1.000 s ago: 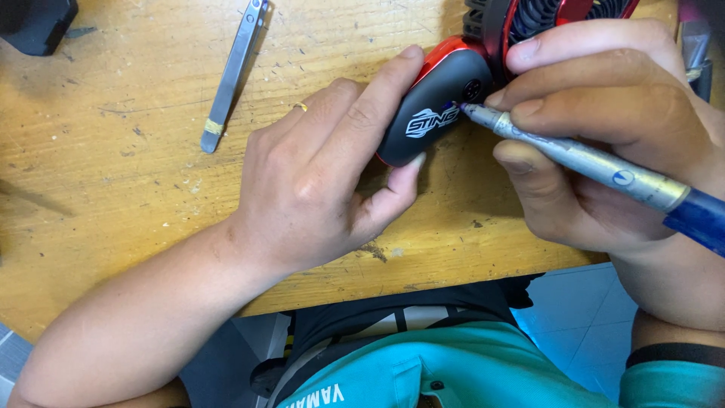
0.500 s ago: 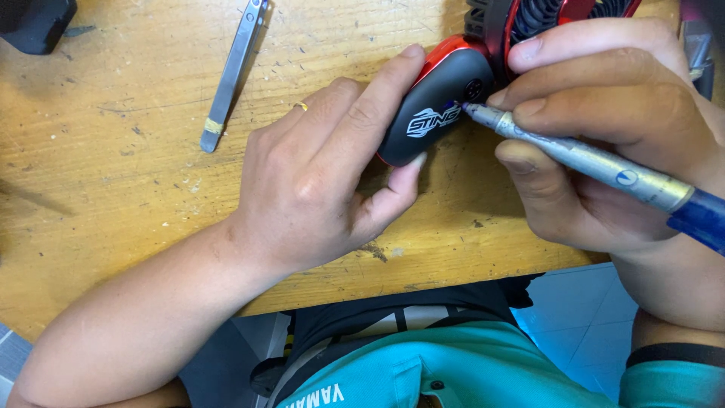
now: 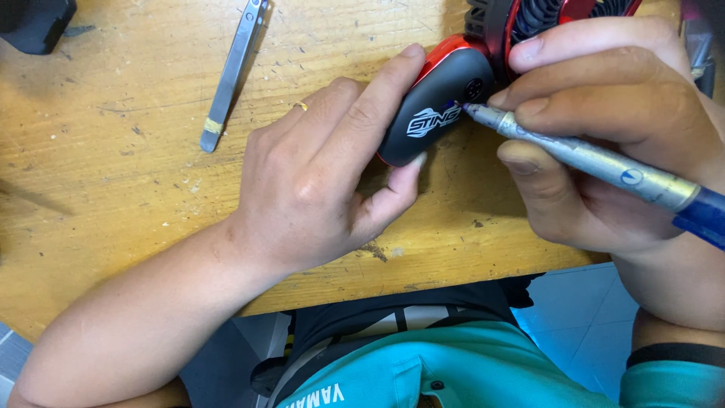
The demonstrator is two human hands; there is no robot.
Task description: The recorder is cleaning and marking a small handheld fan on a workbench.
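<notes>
L hand (image 3: 317,181) clamps the black-and-red handle (image 3: 434,113) flat on the wooden bench (image 3: 113,196), fingers curled round it, prob. to stop it shifting. R hand (image 3: 604,136) pinches a metal screwdriver (image 3: 589,157), tip at the handle's screw hole. Tweezers (image 3: 230,75) lie w/in reach.

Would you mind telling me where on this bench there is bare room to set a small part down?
The widest bare wood lies left of the left hand, below the metal tweezers and the black object in the corner. A narrow strip runs along the bench edge between the hands. It is crowded top right, where the right hand works the screwdriver on the red-and-black device.
</notes>
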